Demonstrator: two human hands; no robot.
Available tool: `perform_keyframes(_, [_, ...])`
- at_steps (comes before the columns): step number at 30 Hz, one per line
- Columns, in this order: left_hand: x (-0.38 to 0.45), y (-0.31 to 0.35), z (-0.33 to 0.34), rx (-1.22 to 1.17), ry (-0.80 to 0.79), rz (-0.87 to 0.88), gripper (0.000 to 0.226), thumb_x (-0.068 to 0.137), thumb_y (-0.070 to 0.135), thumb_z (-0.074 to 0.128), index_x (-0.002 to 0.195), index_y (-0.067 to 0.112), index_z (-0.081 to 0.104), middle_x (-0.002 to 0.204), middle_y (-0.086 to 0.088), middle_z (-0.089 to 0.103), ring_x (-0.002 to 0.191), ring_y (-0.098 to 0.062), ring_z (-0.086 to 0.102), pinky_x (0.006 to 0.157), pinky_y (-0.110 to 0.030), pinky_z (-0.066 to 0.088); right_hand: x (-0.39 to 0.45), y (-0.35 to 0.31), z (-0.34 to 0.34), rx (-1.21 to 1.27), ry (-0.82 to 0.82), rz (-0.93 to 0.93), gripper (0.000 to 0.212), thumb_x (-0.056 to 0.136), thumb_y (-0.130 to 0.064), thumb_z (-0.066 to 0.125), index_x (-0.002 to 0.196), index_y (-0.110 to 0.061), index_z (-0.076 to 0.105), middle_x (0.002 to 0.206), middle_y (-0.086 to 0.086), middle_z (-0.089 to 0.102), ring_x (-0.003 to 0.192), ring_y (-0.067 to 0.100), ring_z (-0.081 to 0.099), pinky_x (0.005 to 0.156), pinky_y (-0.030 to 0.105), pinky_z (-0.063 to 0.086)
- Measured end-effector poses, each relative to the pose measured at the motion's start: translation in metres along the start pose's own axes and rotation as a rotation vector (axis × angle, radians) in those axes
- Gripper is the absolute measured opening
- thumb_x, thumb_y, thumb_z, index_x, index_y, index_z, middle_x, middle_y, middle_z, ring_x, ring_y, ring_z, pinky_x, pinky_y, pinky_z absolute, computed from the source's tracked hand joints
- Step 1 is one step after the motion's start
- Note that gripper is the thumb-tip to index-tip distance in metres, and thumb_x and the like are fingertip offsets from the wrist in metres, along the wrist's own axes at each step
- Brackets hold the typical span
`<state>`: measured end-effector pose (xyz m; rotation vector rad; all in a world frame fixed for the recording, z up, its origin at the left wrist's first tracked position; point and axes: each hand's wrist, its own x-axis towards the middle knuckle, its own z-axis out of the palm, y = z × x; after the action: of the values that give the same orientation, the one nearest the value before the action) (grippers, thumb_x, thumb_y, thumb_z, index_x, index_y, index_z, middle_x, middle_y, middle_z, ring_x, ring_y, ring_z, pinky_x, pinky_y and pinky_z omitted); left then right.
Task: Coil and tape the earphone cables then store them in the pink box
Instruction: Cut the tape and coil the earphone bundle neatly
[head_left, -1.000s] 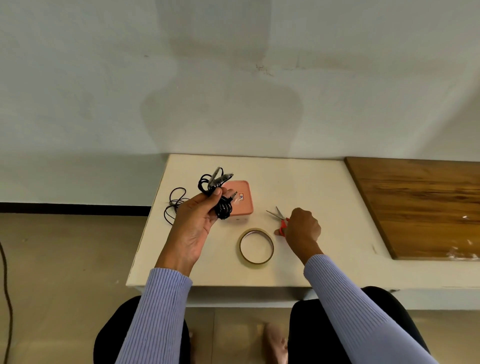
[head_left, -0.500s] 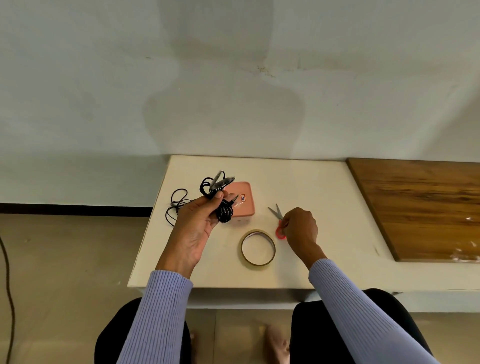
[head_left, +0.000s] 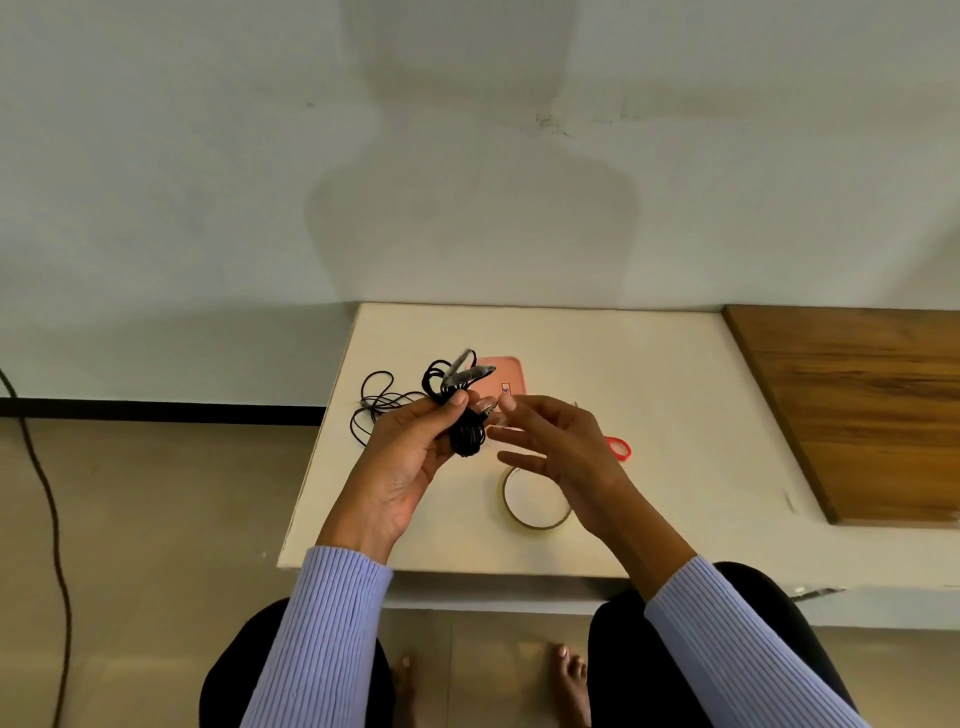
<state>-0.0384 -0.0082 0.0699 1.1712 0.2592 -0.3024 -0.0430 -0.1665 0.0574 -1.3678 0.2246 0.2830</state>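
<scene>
Left hand (head_left: 410, 457) pinches coiled black earphone cable (head_left: 465, 431), long axis 12–6 o'clock, earbuds up; right hand (head_left: 550, 441) open, empty, beside it.

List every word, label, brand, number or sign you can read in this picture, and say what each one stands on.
No text here can be read.
Small rectangular label on the lid of the pink box: there is a mark on it, but it is too small and blurred to read.
Tape roll, scissors, coiled earphone cable in the left hand, loose earphone cable on the table: no print visible.
</scene>
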Motion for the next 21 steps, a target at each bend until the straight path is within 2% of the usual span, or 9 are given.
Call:
perform_keyframes(3, [0.000,0.000,-0.002,-0.024,-0.022,-0.002,0.012,0.083,0.015,0.060,0.086,0.010,0.072,0.097,-0.012,0.073,0.094,-0.023,0.068,0.078,-0.026,0.053,0.002,0.001,0.003,0.035,0.036,0.012,0.031,0.080,-0.025,0.070,0.100,-0.001,0.068,0.092,0.011,0.072,0.084,0.018,0.071,0.067,0.025,0.055])
perform_keyframes(6, [0.000,0.003,-0.007,-0.089,-0.048,-0.013,0.014,0.078,0.018,0.062,0.085,0.011,0.072,0.109,-0.019,0.069,0.104,-0.030,0.066,0.085,-0.029,0.052,0.005,0.001,0.003,0.055,0.040,0.026,0.028,0.078,-0.010,0.071,0.104,0.001,0.066,0.093,0.012,0.072,0.081,0.017,0.071,0.065,0.022,0.055])
perform_keyframes(8, [0.000,0.003,-0.009,-0.120,-0.048,-0.021,0.014,0.078,0.018,0.062,0.081,0.012,0.073,0.107,-0.020,0.069,0.103,-0.031,0.066,0.081,-0.028,0.054,0.007,0.001,0.003,0.041,0.053,0.035,0.028,0.076,-0.006,0.072,0.104,-0.001,0.067,0.098,0.012,0.071,0.083,0.019,0.072,0.067,0.024,0.057])
perform_keyframes(12, [0.001,0.004,-0.011,-0.146,-0.023,-0.037,0.016,0.076,0.018,0.063,0.086,0.008,0.070,0.110,-0.023,0.068,0.100,-0.031,0.067,0.076,-0.027,0.056,0.008,0.003,0.002,0.027,0.036,0.021,0.027,0.075,-0.003,0.072,0.101,-0.006,0.069,0.100,0.015,0.072,0.089,0.023,0.070,0.080,0.030,0.057])
perform_keyframes(16, [0.003,0.004,-0.012,-0.166,-0.010,-0.037,0.014,0.078,0.017,0.063,0.086,0.008,0.069,0.112,-0.024,0.066,0.104,-0.032,0.066,0.077,-0.028,0.056,0.009,0.000,-0.003,0.080,-0.026,0.049,0.028,0.078,0.007,0.066,0.105,-0.003,0.067,0.099,0.013,0.073,0.091,0.022,0.071,0.079,0.027,0.057])
perform_keyframes(18, [0.003,0.005,-0.012,-0.155,-0.015,-0.032,0.013,0.080,0.016,0.061,0.086,0.008,0.069,0.112,-0.023,0.067,0.107,-0.033,0.064,0.077,-0.028,0.056,0.011,0.000,-0.005,0.125,-0.042,0.080,0.024,0.083,0.006,0.061,0.105,-0.001,0.066,0.101,0.014,0.072,0.092,0.022,0.070,0.079,0.026,0.057])
perform_keyframes(21, [0.002,0.004,-0.012,-0.107,-0.035,-0.051,0.013,0.087,0.012,0.057,0.087,0.007,0.069,0.110,-0.020,0.068,0.111,-0.034,0.062,0.075,-0.027,0.056,0.012,0.002,-0.002,0.192,-0.042,0.119,0.020,0.087,-0.009,0.062,0.104,0.001,0.067,0.101,0.015,0.072,0.093,0.023,0.070,0.081,0.028,0.057])
